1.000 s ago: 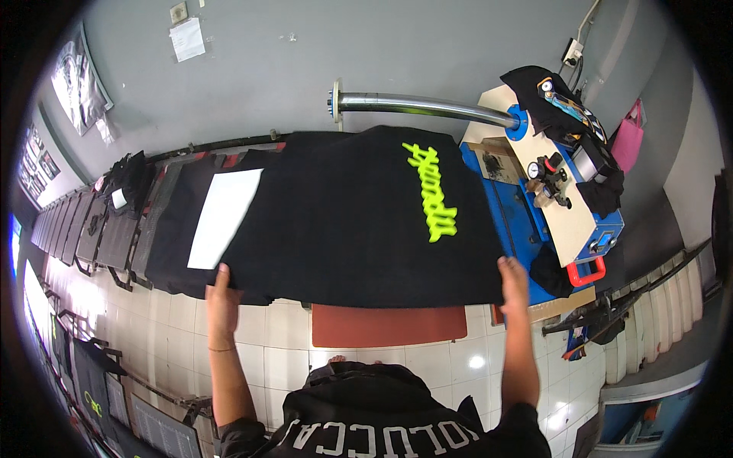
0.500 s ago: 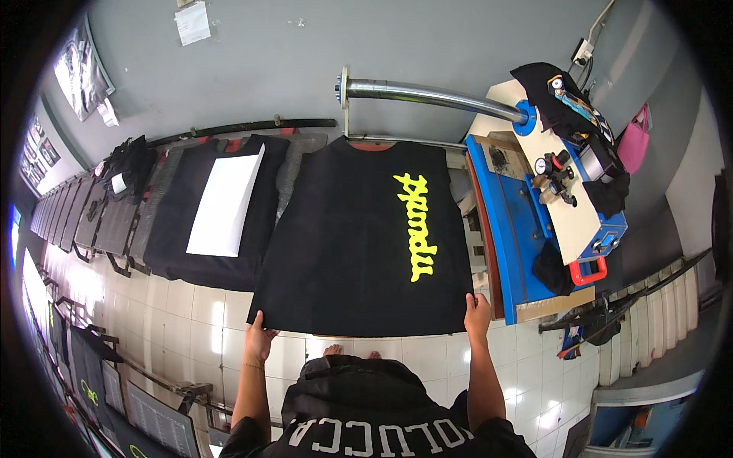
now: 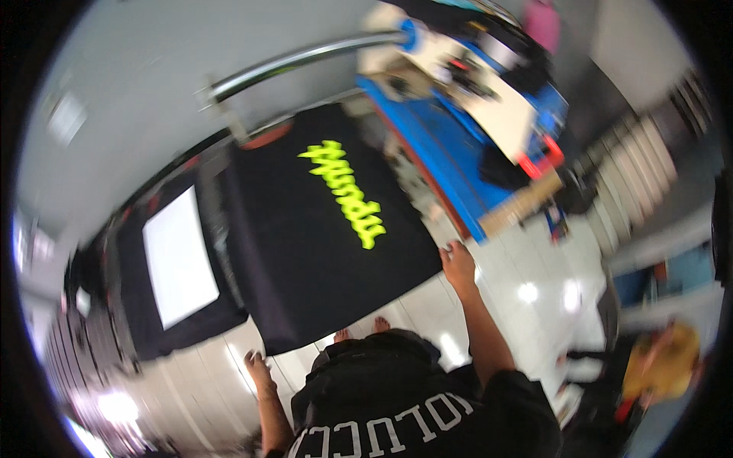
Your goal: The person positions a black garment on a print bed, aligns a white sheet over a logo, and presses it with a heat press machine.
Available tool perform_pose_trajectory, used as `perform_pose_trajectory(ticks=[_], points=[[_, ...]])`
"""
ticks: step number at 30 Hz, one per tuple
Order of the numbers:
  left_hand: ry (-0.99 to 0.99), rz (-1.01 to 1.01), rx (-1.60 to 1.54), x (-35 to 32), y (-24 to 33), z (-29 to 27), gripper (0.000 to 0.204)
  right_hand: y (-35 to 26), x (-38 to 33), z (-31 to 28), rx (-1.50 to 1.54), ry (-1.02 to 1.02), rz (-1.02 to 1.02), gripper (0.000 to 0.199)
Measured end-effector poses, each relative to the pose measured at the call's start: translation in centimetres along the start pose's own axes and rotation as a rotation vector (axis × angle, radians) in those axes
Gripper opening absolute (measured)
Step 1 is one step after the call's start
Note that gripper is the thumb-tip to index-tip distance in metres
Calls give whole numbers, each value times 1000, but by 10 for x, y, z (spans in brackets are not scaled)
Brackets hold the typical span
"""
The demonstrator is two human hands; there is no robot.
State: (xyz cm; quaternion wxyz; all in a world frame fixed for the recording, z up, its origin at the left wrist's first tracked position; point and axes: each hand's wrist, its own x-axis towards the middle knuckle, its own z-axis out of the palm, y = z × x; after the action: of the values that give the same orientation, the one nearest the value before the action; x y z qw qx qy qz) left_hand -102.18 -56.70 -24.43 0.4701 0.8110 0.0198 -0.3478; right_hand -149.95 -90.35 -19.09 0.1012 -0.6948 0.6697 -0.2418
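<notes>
Grey wall (image 3: 153, 99) stood beyond the black shirt (image 3: 313, 240), which lay ahead, its length slanting away leftward. Nearer was the right hand (image 3: 460, 267), at one corner, its grasp unclear; the left hand (image 3: 259, 372), released, was slightly apart.

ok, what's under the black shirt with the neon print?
A reddish surface shows at the neckline of the black shirt. Everything else directly beneath the shirt is covered by its fabric, so I can't tell how far that surface extends.
</notes>
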Motion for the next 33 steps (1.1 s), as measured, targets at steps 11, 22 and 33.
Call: perform_pose_trajectory(ticks=[11,22,33], points=[[-493,1268,377,-53,172,150,24,98,-290,-212,6,-182,952,24],[-1411,1070,490,-168,154,247,19,-13,-615,-175,18,-717,1835,25],[-1789,1079,818,-204,121,249,12,-45,-736,-154,572,-124,1896,28]])
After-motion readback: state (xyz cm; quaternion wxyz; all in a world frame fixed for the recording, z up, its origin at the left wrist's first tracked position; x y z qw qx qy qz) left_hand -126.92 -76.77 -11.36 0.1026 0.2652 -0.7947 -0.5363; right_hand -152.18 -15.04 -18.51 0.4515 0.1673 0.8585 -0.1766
